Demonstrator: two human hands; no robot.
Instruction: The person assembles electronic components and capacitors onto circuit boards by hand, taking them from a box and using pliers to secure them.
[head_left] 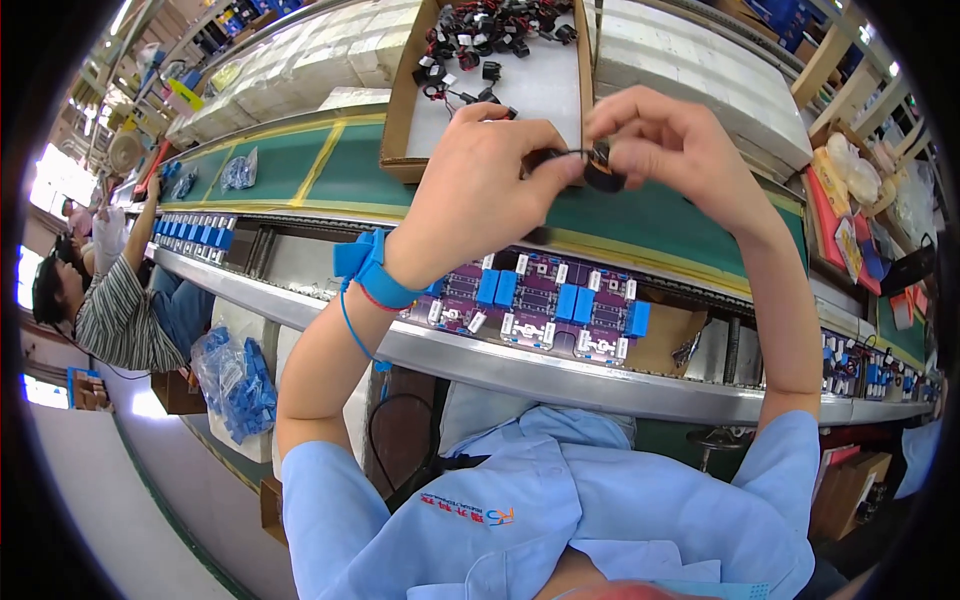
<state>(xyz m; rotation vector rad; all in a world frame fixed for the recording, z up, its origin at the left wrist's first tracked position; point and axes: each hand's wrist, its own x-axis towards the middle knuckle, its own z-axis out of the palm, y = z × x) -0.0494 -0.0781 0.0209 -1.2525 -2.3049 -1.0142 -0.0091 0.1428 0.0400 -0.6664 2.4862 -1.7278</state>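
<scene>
Head view: a black round part [604, 176] hangs over the green counter [655, 218], its dark lead [541, 158] running toward nine o'clock, pinched by the left hand [487, 175]; the right hand [678, 148], nearer, curls at two o'clock, grip too blurred to tell.

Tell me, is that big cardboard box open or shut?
Open: nothing covers the part of the cardboard box in view, and black wired parts show inside it.

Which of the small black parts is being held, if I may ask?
The round black part at the fingertips of the right hand; those in the cardboard box lie piled together.
</scene>
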